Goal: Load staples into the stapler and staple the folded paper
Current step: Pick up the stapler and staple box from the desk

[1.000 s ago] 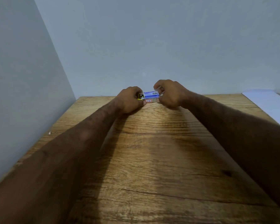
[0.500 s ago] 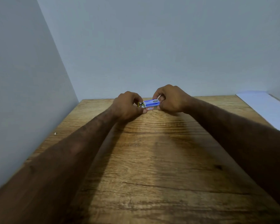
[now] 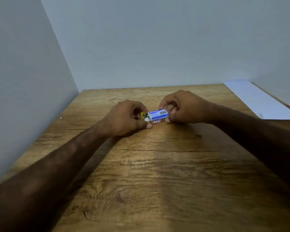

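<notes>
A small blue and white staple box is held just above the wooden table between both hands. My right hand pinches its right end. My left hand grips its left end, where a yellow and black flap sticks out and the end looks open. A white sheet of paper lies at the far right of the table. No stapler is in view.
Grey walls close off the table on the left and at the back. A tiny white speck lies near the left wall.
The hands and the box sit lower and nearer in the view. The yellow flap at the box's left end shows more than before.
</notes>
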A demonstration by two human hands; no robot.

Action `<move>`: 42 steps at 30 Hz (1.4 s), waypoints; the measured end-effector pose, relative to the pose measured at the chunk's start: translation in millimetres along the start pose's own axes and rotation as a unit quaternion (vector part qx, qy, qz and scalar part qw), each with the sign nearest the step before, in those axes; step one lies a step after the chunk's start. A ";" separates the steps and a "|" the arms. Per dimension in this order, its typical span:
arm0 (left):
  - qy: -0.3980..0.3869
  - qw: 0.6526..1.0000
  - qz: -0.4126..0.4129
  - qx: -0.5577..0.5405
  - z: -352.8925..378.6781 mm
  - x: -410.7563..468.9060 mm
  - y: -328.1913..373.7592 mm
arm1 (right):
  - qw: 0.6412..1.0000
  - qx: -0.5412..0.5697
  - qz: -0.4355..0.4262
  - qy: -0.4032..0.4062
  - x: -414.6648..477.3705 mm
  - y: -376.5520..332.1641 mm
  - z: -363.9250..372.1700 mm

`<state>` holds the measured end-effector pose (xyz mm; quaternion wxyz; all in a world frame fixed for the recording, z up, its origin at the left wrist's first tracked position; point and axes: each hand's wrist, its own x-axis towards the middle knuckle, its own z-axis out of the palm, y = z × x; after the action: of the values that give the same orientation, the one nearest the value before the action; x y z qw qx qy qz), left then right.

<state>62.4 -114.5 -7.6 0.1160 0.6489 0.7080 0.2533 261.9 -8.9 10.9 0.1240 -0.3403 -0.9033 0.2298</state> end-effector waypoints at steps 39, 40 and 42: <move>-0.057 0.991 0.088 -0.083 -2.3 -105.7 39.0 | 0.980 0.087 0.180 0.013 -149.6 13.1 -9.0; -0.057 0.990 0.089 -0.095 -3.7 -103.7 40.4 | 0.980 0.086 0.179 0.014 -148.6 12.3 -9.8; -0.048 0.988 0.099 -0.110 -6.2 -100.6 43.7 | 0.980 0.111 0.158 0.041 -142.5 7.1 -12.2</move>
<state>110.1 -212.8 3.3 0.1949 0.7104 0.6021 0.3080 375.6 -95.9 8.3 0.1596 -0.4722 -0.8011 0.3313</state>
